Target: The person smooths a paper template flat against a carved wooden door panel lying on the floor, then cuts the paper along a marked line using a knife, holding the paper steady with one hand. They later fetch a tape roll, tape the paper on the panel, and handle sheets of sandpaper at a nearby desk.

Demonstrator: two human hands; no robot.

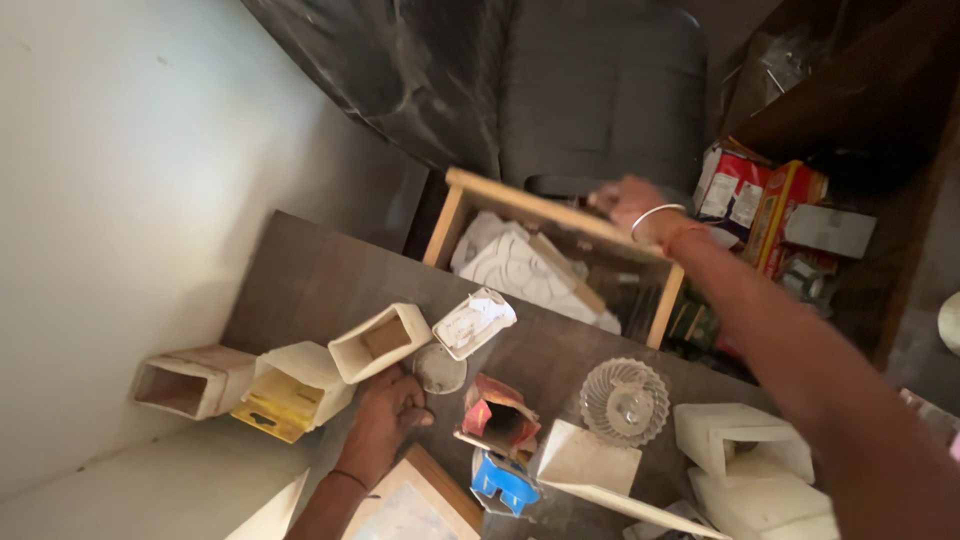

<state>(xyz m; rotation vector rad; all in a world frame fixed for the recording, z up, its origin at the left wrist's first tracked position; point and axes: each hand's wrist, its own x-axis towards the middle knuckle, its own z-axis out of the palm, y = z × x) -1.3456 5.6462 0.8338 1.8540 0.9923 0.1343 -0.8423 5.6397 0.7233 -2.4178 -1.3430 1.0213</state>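
**Drawer held open, mould steadied**

A wooden drawer stands open at the far edge of the dark tabletop, white cast pieces inside. The right hand grips its far rail, fingers curled over the wood. Nearer, the left hand rests against a white rectangular mould, fingers loosely bent, holding nothing. Best to keep the pull straight and the mould braced.

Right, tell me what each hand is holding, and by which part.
The right hand has a grip on the far rail of the open wooden frame. The left hand rests on the dark tabletop, holding nothing.
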